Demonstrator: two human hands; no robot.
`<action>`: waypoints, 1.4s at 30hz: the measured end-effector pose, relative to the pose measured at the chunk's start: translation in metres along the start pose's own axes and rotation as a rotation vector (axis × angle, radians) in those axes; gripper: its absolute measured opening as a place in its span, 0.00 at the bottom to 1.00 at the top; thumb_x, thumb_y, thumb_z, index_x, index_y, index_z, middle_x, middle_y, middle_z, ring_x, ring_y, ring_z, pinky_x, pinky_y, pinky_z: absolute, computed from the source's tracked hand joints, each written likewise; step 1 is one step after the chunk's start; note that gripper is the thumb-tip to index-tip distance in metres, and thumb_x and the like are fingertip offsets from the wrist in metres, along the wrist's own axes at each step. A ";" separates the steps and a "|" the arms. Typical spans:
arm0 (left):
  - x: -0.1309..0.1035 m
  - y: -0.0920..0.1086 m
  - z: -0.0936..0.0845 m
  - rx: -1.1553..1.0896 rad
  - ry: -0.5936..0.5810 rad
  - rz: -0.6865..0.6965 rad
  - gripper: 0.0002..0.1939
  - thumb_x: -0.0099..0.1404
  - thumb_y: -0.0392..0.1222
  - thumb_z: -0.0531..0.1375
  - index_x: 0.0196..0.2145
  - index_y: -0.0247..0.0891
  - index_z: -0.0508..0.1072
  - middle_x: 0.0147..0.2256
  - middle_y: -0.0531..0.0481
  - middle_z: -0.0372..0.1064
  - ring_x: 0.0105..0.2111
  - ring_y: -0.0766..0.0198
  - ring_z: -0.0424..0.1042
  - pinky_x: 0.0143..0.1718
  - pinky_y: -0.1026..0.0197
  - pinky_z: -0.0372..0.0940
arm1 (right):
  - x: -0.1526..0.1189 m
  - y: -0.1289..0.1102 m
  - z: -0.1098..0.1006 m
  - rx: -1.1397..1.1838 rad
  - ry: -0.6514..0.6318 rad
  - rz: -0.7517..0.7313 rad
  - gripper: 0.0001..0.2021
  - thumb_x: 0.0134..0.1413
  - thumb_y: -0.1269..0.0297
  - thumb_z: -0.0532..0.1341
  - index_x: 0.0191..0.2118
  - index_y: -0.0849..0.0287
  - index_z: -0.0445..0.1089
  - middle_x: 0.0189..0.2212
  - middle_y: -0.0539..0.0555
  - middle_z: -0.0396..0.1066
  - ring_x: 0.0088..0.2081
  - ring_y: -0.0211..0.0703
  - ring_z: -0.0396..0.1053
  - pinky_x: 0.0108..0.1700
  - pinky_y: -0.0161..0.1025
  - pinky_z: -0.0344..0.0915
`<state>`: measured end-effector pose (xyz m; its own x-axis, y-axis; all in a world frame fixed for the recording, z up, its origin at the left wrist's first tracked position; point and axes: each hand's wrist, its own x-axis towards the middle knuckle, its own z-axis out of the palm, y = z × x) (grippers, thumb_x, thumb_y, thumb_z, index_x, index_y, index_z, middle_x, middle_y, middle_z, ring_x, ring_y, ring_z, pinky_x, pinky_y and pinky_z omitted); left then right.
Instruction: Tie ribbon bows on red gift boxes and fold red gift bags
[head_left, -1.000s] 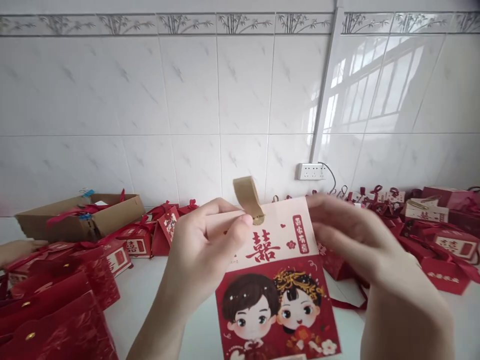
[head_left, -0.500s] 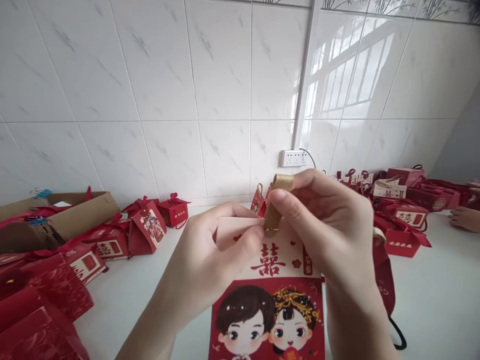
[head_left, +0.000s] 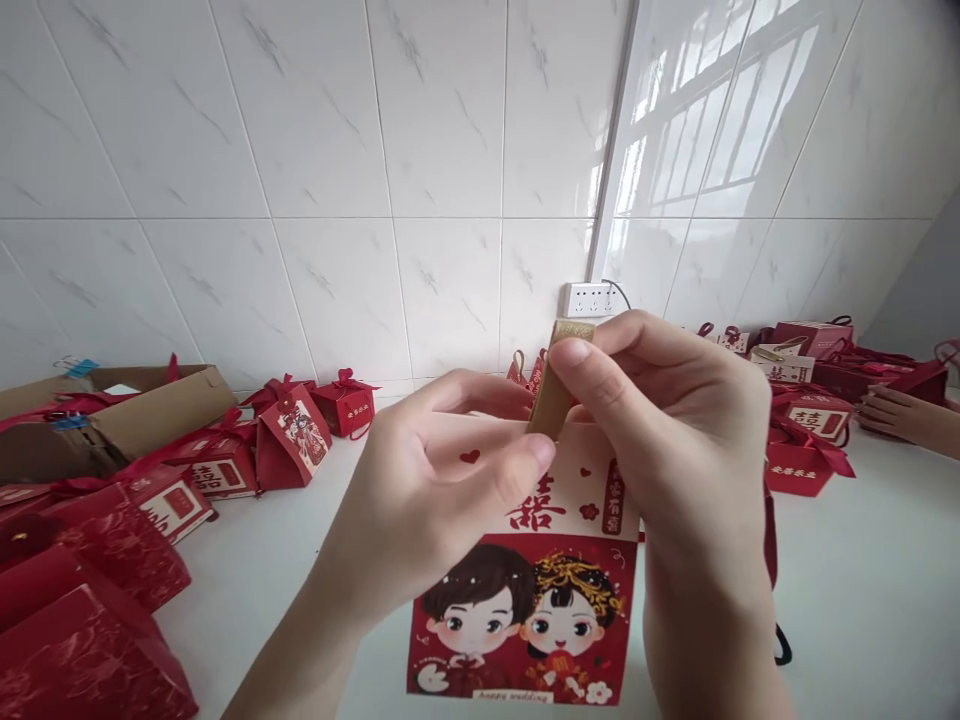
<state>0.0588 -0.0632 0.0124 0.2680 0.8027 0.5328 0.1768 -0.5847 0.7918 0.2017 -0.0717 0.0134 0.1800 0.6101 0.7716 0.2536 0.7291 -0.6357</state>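
A red and cream paper bag (head_left: 525, 620) with two cartoon figures and red characters hangs upright between my hands. My left hand (head_left: 442, 500) grips its top edge, the thumb lying over the base of a gold ribbon (head_left: 551, 400). Between thumb and fingers, my right hand (head_left: 660, 430) pinches the ribbon's folded upper end, just above the bag's top edge. The fingers of my left hand behind the bag are partly hidden.
Red boxes (head_left: 217, 465) and an open cardboard box (head_left: 157, 410) are at the left. More red boxes (head_left: 806, 460) stand at the right, near another person's hand (head_left: 904, 415). A socket strip (head_left: 592, 299) is on the tiled wall.
The bag shows more of its lower edge now. My left thumb has moved onto the ribbon's base, and the ribbon leans more. The other person's hand reaches further in at the right.
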 end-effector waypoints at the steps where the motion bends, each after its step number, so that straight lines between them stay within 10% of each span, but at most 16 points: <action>1: 0.000 0.000 0.001 -0.005 0.014 -0.018 0.09 0.57 0.48 0.62 0.31 0.40 0.77 0.30 0.50 0.75 0.33 0.58 0.74 0.27 0.63 0.68 | 0.000 -0.001 0.000 0.001 -0.009 0.004 0.13 0.54 0.56 0.63 0.23 0.56 0.66 0.19 0.47 0.69 0.22 0.35 0.68 0.26 0.34 0.69; 20: 0.004 -0.001 -0.008 0.011 -0.128 -0.086 0.05 0.53 0.41 0.65 0.28 0.41 0.73 0.24 0.55 0.71 0.20 0.68 0.66 0.17 0.67 0.58 | 0.000 0.000 -0.005 -0.057 -0.041 -0.012 0.11 0.53 0.54 0.63 0.25 0.54 0.72 0.21 0.48 0.73 0.26 0.37 0.72 0.30 0.35 0.72; 25: 0.002 -0.002 -0.007 -0.073 -0.054 -0.077 0.16 0.53 0.41 0.65 0.41 0.44 0.72 0.15 0.60 0.65 0.17 0.68 0.65 0.16 0.68 0.59 | 0.000 -0.002 -0.003 -0.049 -0.019 -0.006 0.11 0.54 0.56 0.63 0.25 0.55 0.71 0.21 0.48 0.72 0.25 0.36 0.71 0.27 0.33 0.71; 42: -0.001 0.001 0.003 -0.086 -0.025 -0.113 0.10 0.52 0.40 0.66 0.34 0.41 0.73 0.28 0.53 0.77 0.31 0.59 0.76 0.27 0.63 0.69 | 0.001 -0.003 -0.004 -0.040 -0.033 0.003 0.11 0.53 0.58 0.64 0.24 0.56 0.71 0.20 0.47 0.72 0.23 0.36 0.71 0.23 0.31 0.69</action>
<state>0.0614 -0.0646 0.0120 0.2749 0.8590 0.4318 0.1254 -0.4773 0.8697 0.2052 -0.0748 0.0163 0.1494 0.6227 0.7681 0.2914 0.7145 -0.6360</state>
